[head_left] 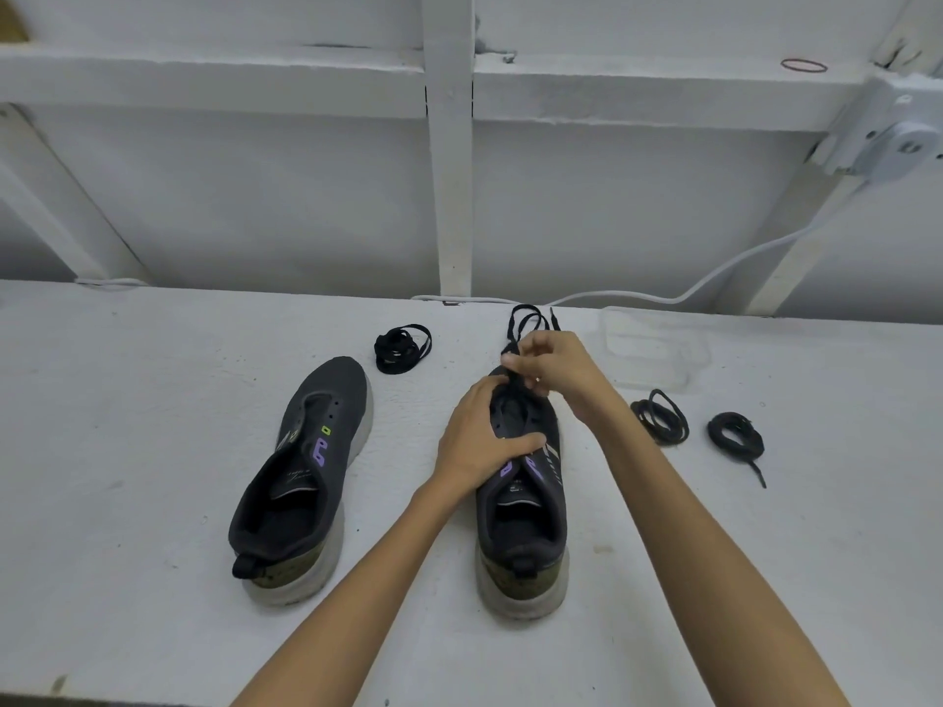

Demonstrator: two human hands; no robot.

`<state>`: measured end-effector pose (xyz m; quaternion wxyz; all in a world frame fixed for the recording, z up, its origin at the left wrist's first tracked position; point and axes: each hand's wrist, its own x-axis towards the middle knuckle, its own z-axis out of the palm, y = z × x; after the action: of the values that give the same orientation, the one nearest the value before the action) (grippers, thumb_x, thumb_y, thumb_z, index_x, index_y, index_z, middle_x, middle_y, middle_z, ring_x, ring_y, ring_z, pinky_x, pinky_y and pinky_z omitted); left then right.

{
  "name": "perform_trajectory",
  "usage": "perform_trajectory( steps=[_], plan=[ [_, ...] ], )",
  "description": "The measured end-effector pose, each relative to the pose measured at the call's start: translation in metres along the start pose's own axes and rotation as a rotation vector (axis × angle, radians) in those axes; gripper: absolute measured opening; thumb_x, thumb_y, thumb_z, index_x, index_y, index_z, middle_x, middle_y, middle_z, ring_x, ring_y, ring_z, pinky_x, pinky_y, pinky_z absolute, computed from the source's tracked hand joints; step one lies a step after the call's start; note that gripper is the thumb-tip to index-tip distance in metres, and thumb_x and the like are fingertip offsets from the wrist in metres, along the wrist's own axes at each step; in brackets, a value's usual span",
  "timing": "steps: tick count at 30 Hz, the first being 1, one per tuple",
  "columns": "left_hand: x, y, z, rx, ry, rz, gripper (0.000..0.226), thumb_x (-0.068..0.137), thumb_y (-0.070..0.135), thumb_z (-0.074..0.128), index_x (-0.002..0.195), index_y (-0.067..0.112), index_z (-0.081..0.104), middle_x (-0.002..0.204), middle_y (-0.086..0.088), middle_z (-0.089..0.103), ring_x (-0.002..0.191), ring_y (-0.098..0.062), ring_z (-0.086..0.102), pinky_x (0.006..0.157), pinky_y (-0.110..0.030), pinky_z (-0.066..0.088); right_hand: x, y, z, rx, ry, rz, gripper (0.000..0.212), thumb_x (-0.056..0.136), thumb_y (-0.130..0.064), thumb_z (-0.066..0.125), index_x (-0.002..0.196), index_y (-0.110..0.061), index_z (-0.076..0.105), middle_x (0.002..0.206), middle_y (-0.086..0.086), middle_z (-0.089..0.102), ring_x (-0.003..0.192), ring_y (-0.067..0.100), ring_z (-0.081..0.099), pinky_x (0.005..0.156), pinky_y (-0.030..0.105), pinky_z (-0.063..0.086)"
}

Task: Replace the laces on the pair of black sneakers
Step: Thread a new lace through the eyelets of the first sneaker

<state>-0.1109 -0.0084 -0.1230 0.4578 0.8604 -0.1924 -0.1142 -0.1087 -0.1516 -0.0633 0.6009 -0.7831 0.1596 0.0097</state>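
Two black sneakers with pale soles stand on a white bench, heels toward me. The left sneaker (306,466) has bare eyelets and no lace. My left hand (479,441) grips the right sneaker (525,523) over its tongue and eyelets. My right hand (546,367) pinches a black lace (523,321) at the shoe's toe end; the lace loops away behind the hand. Three other black laces lie coiled on the bench: one (402,347) behind the left sneaker, two (661,415) (737,438) to the right.
The white bench (153,400) runs the full width, with its front edge near the bottom of the view. A white cable (663,297) lies along the back wall. A clear plastic wrapper (653,349) rests behind the right-hand laces.
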Motion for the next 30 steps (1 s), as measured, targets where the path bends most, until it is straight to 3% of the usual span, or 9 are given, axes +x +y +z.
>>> perform_trajectory(
  steps=[5, 11, 14, 16, 19, 21, 24, 28, 30],
  plan=[
    [-0.001, 0.0, -0.001, 0.024, -0.01, -0.004, 0.087, 0.068, 0.05, 0.08, 0.141, 0.026, 0.039, 0.141, 0.009, 0.045, 0.127, -0.012, 0.045, 0.096, -0.028, 0.039, -0.011, -0.02, -0.003, 0.166, 0.039, -0.101, 0.019, 0.087, 0.006, 0.065, 0.074, -0.002, 0.054, 0.057, 0.008, 0.048, 0.037, 0.009, 0.044, 0.039, 0.017, 0.032],
    [-0.001, -0.001, -0.001, 0.036, -0.011, 0.008, 0.09, 0.062, 0.058, 0.075, 0.139, 0.027, 0.041, 0.137, 0.01, 0.048, 0.123, -0.012, 0.047, 0.097, -0.029, 0.041, -0.012, -0.034, -0.007, 0.329, 0.058, -0.138, 0.015, 0.089, 0.007, 0.062, 0.077, -0.002, 0.059, 0.063, 0.008, 0.05, 0.045, 0.01, 0.046, 0.041, 0.018, 0.034],
    [-0.002, 0.0, -0.001, 0.017, 0.006, 0.005, 0.079, 0.068, 0.048, 0.082, 0.133, 0.027, 0.041, 0.133, 0.01, 0.05, 0.119, -0.01, 0.049, 0.09, -0.025, 0.039, -0.014, -0.03, -0.007, 0.338, 0.048, -0.128, 0.014, 0.09, 0.003, 0.063, 0.079, -0.003, 0.057, 0.065, 0.008, 0.05, 0.045, 0.01, 0.047, 0.045, 0.019, 0.037],
    [-0.002, 0.003, -0.002, -0.043, 0.026, -0.004, 0.063, 0.07, 0.039, 0.083, 0.116, 0.026, 0.042, 0.123, 0.01, 0.053, 0.111, -0.011, 0.052, 0.081, -0.021, 0.04, -0.014, -0.03, -0.01, 0.296, 0.046, -0.139, 0.009, 0.091, -0.001, 0.064, 0.085, -0.002, 0.057, 0.069, 0.01, 0.051, 0.045, 0.01, 0.049, 0.047, 0.022, 0.041],
    [-0.003, 0.004, -0.002, -0.211, 0.058, 0.05, 0.038, 0.078, 0.025, 0.08, 0.098, 0.02, 0.048, 0.114, 0.01, 0.06, 0.107, -0.013, 0.059, 0.088, -0.025, 0.047, -0.014, -0.028, -0.013, 0.244, 0.057, -0.152, 0.012, 0.09, -0.006, 0.067, 0.085, -0.003, 0.057, 0.07, 0.006, 0.055, 0.05, 0.013, 0.055, 0.047, 0.023, 0.044],
    [-0.004, 0.01, -0.005, -0.299, 0.073, 0.08, 0.024, 0.082, 0.019, 0.076, 0.096, 0.021, 0.056, 0.106, 0.009, 0.064, 0.103, -0.004, 0.059, 0.087, -0.019, 0.046, -0.015, -0.028, -0.013, 0.244, 0.054, -0.146, 0.013, 0.09, -0.008, 0.069, 0.085, -0.003, 0.057, 0.071, 0.006, 0.057, 0.053, 0.014, 0.057, 0.047, 0.023, 0.044],
    [-0.001, 0.028, -0.011, -0.424, 0.067, 0.095, 0.016, 0.088, 0.012, 0.069, 0.098, 0.021, 0.06, 0.101, 0.011, 0.066, 0.096, 0.008, 0.06, 0.083, -0.009, 0.044, -0.016, -0.027, -0.013, 0.278, 0.054, -0.122, 0.013, 0.089, -0.009, 0.069, 0.087, -0.003, 0.058, 0.072, 0.007, 0.058, 0.052, 0.014, 0.056, 0.045, 0.02, 0.042],
    [0.011, 0.045, -0.021, -0.581, 0.173, 0.037, 0.013, 0.091, 0.009, 0.065, 0.096, 0.021, 0.062, 0.098, 0.008, 0.067, 0.097, -0.004, 0.062, 0.091, -0.024, 0.048, -0.02, -0.029, -0.014, 0.293, 0.056, -0.098, 0.014, 0.089, -0.015, 0.071, 0.088, -0.005, 0.06, 0.072, 0.001, 0.063, 0.054, 0.01, 0.05, 0.046, 0.019, 0.035],
    [0.013, 0.054, -0.028, -0.685, 0.211, 0.022, 0.015, 0.091, 0.003, 0.062, 0.096, 0.017, 0.061, 0.093, 0.006, 0.065, 0.087, -0.003, 0.062, 0.085, -0.019, 0.049, -0.023, -0.029, -0.019, 0.319, 0.08, -0.085, 0.012, 0.089, -0.015, 0.069, 0.086, -0.006, 0.061, 0.076, 0.003, 0.064, 0.053, 0.009, 0.049, 0.047, 0.019, 0.033]
  ],
)
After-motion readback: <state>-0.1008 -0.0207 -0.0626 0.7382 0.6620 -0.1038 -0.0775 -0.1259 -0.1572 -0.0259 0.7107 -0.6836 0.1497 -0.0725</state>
